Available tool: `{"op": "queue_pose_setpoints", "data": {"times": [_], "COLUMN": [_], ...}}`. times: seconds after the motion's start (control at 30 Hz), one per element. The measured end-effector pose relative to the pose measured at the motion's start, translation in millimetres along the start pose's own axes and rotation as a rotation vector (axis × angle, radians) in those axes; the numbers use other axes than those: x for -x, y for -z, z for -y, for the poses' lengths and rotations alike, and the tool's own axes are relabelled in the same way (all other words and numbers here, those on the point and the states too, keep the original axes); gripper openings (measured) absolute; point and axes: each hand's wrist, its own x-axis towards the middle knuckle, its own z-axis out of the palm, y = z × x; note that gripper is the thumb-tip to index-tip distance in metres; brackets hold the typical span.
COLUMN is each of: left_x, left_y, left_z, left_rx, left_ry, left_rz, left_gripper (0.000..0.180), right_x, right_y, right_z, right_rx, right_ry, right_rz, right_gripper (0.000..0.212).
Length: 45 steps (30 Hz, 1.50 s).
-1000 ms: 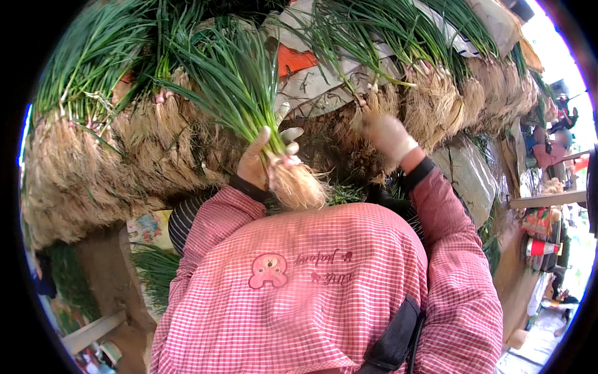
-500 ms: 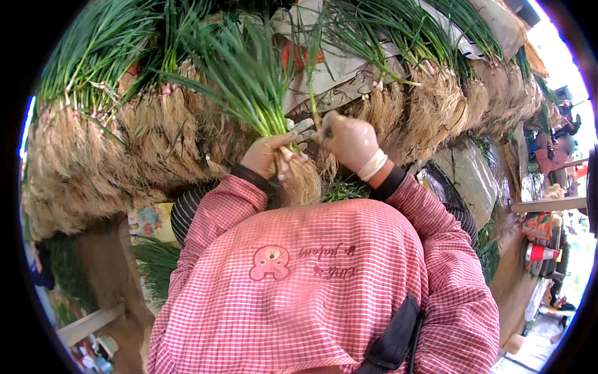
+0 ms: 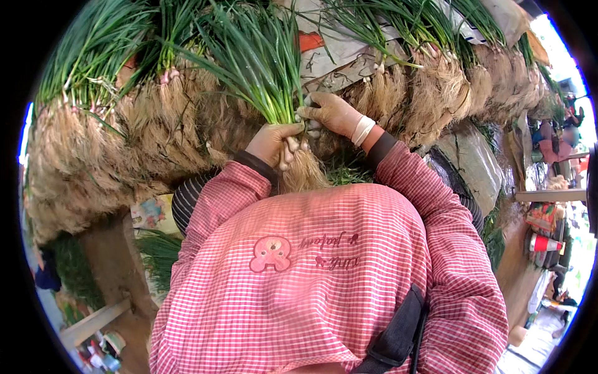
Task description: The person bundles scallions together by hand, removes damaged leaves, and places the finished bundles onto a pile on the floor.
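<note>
Smooth, slightly glossy green leaves (image 3: 268, 68) top the held bunch of spring onions (image 3: 281, 112); its bulbs (image 3: 289, 151) look smooth with a soft sheen, its roots (image 3: 302, 174) dry, stringy and matt. Rough, fibrous roots (image 3: 430, 103) of other plants line the near edge of a pale sheet (image 3: 349, 55) that looks like creased plastic. The checked smock (image 3: 249, 311) is matt woven cloth; the black strap (image 3: 398, 327) looks like webbing.

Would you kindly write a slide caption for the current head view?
Left hand gripping a bunch of long-rooted, onion-like greens, right hand at its stems.
</note>
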Motion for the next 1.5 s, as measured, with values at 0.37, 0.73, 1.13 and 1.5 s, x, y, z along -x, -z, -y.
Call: {"op": "queue_pose_setpoints", "data": {"times": [0.37,0.73,1.13,1.5], "left_x": [-5.8,-16.3,-11.1,-26.4], "left_y": [10.8,6.0,6.0,-11.7], "left_z": [2.7,3.5,4.3,18.8], "left_rx": [0.151,0.105,0.033,0.003], "left_ry": [-0.162,-0.014,-0.101,-0.101], "left_rz": [0.153,0.114,0.15,0.013], "left_gripper": [0.042,0.033,0.039,0.021], "right_x": [34.0,42.0,95.6,-15.8], "right_y": [56.7,-8.7,87.4,31.1], "right_z": [-44.5,3.3,-51.1,-26.0], "right_rx": [0.905,0.216,1.091,-0.262], "right_ry": [-0.166,0.138,-0.546,-0.225], "right_rz": [-0.112,-0.137,0.309,-0.118], "right_gripper": [0.021,0.027,0.033,0.039]}}
